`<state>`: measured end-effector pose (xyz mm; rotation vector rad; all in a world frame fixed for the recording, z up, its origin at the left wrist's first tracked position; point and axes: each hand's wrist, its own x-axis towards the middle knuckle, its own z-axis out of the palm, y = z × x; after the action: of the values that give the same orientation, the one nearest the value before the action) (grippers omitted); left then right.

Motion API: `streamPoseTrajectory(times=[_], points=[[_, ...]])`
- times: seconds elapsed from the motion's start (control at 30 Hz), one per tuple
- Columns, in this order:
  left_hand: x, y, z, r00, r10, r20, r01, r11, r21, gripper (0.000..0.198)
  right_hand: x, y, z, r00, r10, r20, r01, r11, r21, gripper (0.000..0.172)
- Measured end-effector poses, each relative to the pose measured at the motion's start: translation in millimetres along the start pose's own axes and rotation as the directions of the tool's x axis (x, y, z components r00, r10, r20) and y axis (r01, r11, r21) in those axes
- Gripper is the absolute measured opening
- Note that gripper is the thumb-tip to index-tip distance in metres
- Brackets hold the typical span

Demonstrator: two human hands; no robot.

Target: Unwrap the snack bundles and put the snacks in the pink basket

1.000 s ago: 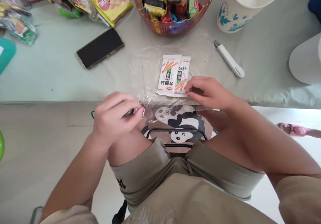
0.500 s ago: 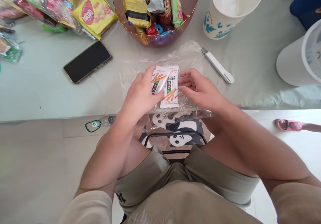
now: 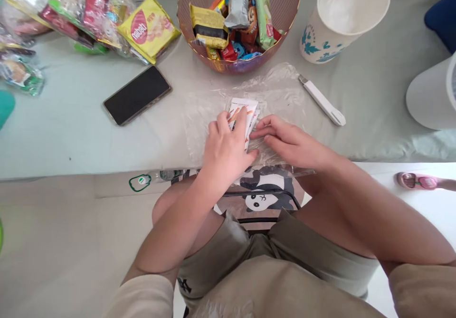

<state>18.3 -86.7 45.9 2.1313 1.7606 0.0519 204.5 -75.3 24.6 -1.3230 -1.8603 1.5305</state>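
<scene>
- Step in hand, as far as I judge: gathering the white snack packets (image 3: 244, 105), which lie overlapping on clear plastic (image 3: 199, 118) near the bench's (image 3: 71, 137) front edge.
- The left hand (image 3: 226, 147) spreads over the packets, fingers bent on top; I cannot tell whether it grips them.
- The right hand (image 3: 295, 144) is open and loosely curled, fingertips at the packets' right edge.
- A secure hold would probably call for thumb and fingers closing on opposite edges, without catching the plastic.
- The left hand hides most printing and the packet count.
- The bowl (image 3: 245, 66) and white bin (image 3: 427, 99) are cut off; the blue object (image 3: 443, 18) is unclear.
</scene>
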Motion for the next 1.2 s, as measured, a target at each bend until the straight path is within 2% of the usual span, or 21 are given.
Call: streamPoseTrajectory(times=[0.17,0.27,0.33,0.4,0.47,0.57,0.6,0.67,0.73,0.8,0.87,0.97,1.0,1.03,1.07,1.1,1.13,1.2], points=[[-2.4,-12.2,-13.0,1.0,-0.012,-0.012,0.011,0.99,-0.138,0.079,-0.9,-3.9,0.6,0.999,0.039,-0.016,-0.038,0.999,0.021,0.03],[4.1,-31.8,-19.2,0.998,-0.067,-0.002,0.064,0.951,-0.302,0.077,-1.3,-5.2,1.6,0.999,0.053,-0.009,-0.053,0.999,0.007,0.03],[11.6,-49.4,-21.2,0.995,-0.094,0.022,0.094,0.887,-0.452,0.082,-1.5,-5.1,2.0,0.999,0.05,-0.01,-0.05,0.999,-0.004,0.03],[18.3,-67.1,-24.2,0.996,-0.076,0.037,0.081,0.746,-0.661,0.085,-1.7,-4.4,2.1,0.999,0.048,-0.017,-0.049,0.999,-0.013,0.029],[20.8,-81.0,-31.0,0.991,-0.089,0.103,0.135,0.547,-0.826,0.086,-1.6,-3.6,2.1,0.999,0.046,-0.02,-0.047,0.999,-0.02,0.028],[14.9,-91.6,-48.1,0.98,-0.112,0.165,0.19,0.261,-0.947,0.086,-0.8,-2.8,2.5,1.0,0.027,-0.015,-0.028,0.999,-0.026,0.025],[12.2,-92.6,-54.3,0.981,-0.122,0.148,0.17,0.196,-0.966,0.086,-0.3,-2.6,2.8,1.0,0.018,-0.016,-0.019,0.999,-0.032,0.024],[10.9,-90.9,-65.9,0.985,-0.16,0.069,0.091,0.13,-0.987,0.083,0.6,-2.2,3.2,1.0,0.003,-0.023,-0.004,0.999,-0.051,0.023],[20.4,-84.4,-75.9,0.98,-0.193,-0.046,-0.018,0.143,-0.99,0.079,1.3,-1.5,3.5,1.0,-0.009,-0.025,0.007,0.997,-0.072,0.023],[43.9,-72.5,-85.8,0.963,-0.178,-0.203,-0.166,0.205,-0.965,0.075,1.9,-0.9,3.6,1.0,-0.013,-0.02,0.011,0.997,-0.082,0.024],[79.3,-56.3,-97.3,0.909,-0.093,-0.407,-0.368,0.282,-0.886,0.074,2.2,-0.6,3.5,1.0,-0.015,-0.012,0.014,0.996,-0.089,0.024],[137.8,-34.0,-115.8,0.875,0.079,-0.478,-0.46,0.444,-0.769,0.079,2.3,-0.4,3.6,1.0,-0.025,-0.005,0.024,0.995,-0.096,0.024],[153.5,-30.1,-120.6,0.87,0.082,-0.485,-0.459,0.492,-0.74,0.085,2.3,-0.4,3.7,1.0,-0.027,-0.004,0.026,0.995,-0.095,0.024],[165.1,-29.0,-123.6,0.869,0.021,-0.495,-0.417,0.57,-0.708,0.088,2.2,-0.4,3.8,1.0,-0.026,-0.005,0.025,0.995,-0.094,0.024],[171.7,-30.7,-124.5,0.823,-0.049,-0.566,-0.397,0.663,-0.634,0.079,2.1,-0.3,3.9,1.0,-0.022,-0.004,0.022,0.996,-0.091,0.024],[172.8,-35.0,-122.8,0.731,-0.06,-0.68,-0.436,0.725,-0.533,0.068,2.1,-0.1,3.9,1.0,-0.02,-0.006,0.019,0.996,-0.09,0.024],[168.6,-41.2,-118.5,0.645,-0.079,-0.76,-0.476,0.737,-0.48,0.066,2.1,0.1,3.9,1.0,-0.02,-0.007,0.019,0.996,-0.09,0.024],[147.2,-56.3,-102.7,0.518,0.03,-0.855,-0.68,0.621,-0.39,0.051,2.4,0.5,3.7,0.999,-0.032,-0.006,0.031,0.995,-0.098,0.023]])
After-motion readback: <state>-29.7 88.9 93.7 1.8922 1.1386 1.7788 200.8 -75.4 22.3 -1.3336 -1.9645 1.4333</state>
